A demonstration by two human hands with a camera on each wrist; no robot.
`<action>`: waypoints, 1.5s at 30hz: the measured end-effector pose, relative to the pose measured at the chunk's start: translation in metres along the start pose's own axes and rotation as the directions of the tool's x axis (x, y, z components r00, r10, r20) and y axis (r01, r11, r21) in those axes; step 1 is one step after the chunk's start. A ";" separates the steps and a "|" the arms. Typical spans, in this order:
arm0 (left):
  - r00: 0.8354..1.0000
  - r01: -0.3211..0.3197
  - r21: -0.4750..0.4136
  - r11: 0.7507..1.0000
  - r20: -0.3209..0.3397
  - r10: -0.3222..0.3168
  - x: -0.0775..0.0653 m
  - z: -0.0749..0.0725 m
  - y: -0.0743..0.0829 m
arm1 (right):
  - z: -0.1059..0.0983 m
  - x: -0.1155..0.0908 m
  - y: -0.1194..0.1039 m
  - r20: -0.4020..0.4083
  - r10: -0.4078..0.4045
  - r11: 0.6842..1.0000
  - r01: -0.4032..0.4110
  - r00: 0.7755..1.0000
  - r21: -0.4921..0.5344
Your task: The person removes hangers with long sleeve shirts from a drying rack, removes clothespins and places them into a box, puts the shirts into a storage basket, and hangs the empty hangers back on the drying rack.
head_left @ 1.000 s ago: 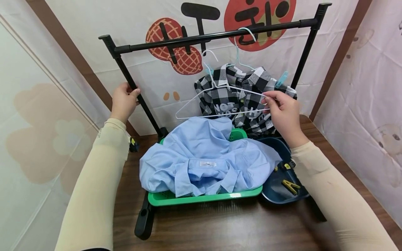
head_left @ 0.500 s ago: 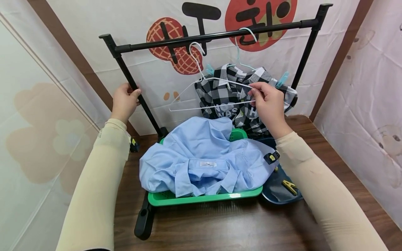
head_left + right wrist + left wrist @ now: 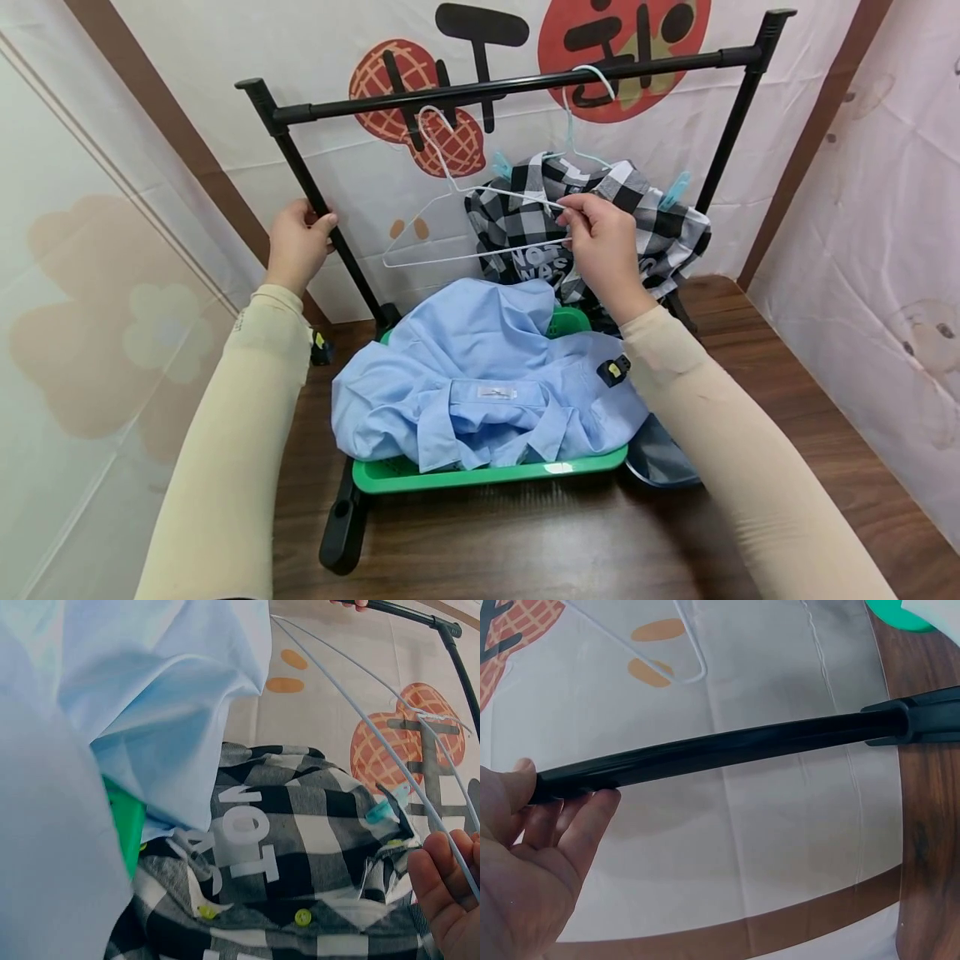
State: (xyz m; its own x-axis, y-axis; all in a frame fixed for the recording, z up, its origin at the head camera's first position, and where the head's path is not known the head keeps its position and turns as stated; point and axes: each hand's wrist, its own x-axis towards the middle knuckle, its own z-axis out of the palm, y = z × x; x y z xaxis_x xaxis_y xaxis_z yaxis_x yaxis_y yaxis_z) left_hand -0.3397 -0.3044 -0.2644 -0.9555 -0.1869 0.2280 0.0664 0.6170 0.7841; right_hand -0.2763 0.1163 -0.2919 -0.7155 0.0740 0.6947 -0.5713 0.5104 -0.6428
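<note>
My left hand (image 3: 294,243) grips the left upright of the black clothes rack (image 3: 450,102); in the left wrist view the thumb and fingers (image 3: 585,825) lie round the pole. My right hand (image 3: 602,250) pinches the right end of a white wire hanger (image 3: 480,257), whose hook stands just below the rack's top bar. A black-and-white checked shirt (image 3: 517,218) hangs behind it from a light blue hanger (image 3: 568,125) on the bar, with light blue clothespins (image 3: 677,190) at its shoulders. Below the white hanger, a light blue shirt (image 3: 480,342) lies heaped in a green basket (image 3: 480,479).
A dark blue tray (image 3: 660,454) sits right of the basket, partly hidden by my right forearm. The rack's black foot (image 3: 343,521) extends along the wooden table (image 3: 540,542) left of the basket. A printed cloth backdrop (image 3: 360,200) stands behind the rack.
My right hand has moved left with the white hanger, and the hanger's hook has shifted left along the bar and slightly upward. The left hand stays in place on the upright.
</note>
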 end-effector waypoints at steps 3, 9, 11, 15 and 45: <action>1.000 0.004 -0.002 1.000 0.004 -0.004 0.000 -0.001 0.000 | 0.006 0.005 -0.005 0.005 0.003 1.000 -0.003 1.000 0.002; 1.000 0.011 0.019 1.000 0.011 -0.011 0.000 -0.002 0.003 | 0.020 0.015 -0.011 0.011 -0.004 1.000 0.004 1.000 -0.012; 1.000 0.010 0.020 1.000 0.017 -0.010 -0.001 -0.002 0.003 | 0.023 0.018 -0.013 0.018 -0.009 1.000 0.009 1.000 -0.020; 1.000 0.009 0.023 1.000 0.019 -0.009 -0.002 -0.001 0.003 | 0.028 0.025 -0.017 0.034 -0.002 1.000 0.003 0.999 -0.016; 0.998 0.043 0.046 0.998 0.044 -0.045 -0.002 0.004 -0.005 | 0.043 0.056 -0.058 0.093 -0.010 0.994 0.020 0.996 -0.107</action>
State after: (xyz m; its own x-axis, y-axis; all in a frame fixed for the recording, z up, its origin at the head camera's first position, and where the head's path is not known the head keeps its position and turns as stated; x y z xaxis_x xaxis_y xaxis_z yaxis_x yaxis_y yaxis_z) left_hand -0.3392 -0.3040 -0.2717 -0.9692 -0.1810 0.1669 0.0119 0.6427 0.7660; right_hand -0.3001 0.0537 -0.2298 -0.7439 -0.0108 0.6682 -0.5392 0.6004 -0.5906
